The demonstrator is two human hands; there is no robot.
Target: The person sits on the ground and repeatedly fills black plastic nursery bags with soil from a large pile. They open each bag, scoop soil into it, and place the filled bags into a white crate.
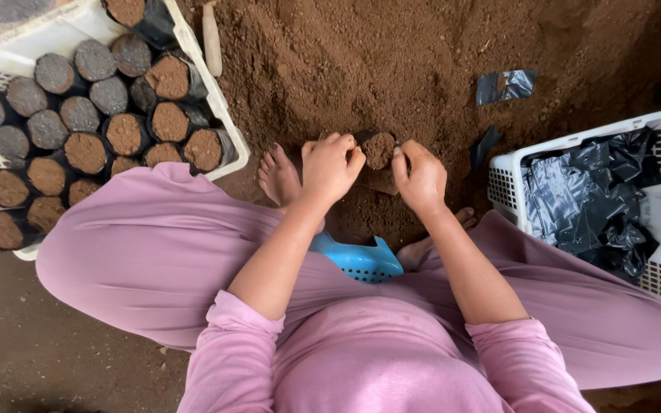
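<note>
Gripping a soil-filled black bag [379,150] upright between them, left hand [330,167] and right hand [420,177] clamp opposite sides of its rim.

Both hands, left hand [330,164] and right hand [420,177], around a soil-filled black bag [379,150] above loose soil [392,61]

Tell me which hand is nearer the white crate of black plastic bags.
Right. The right hand grips the soil-filled bag just left of the white crate; the left hand sits farther off, beyond that bag.
</note>
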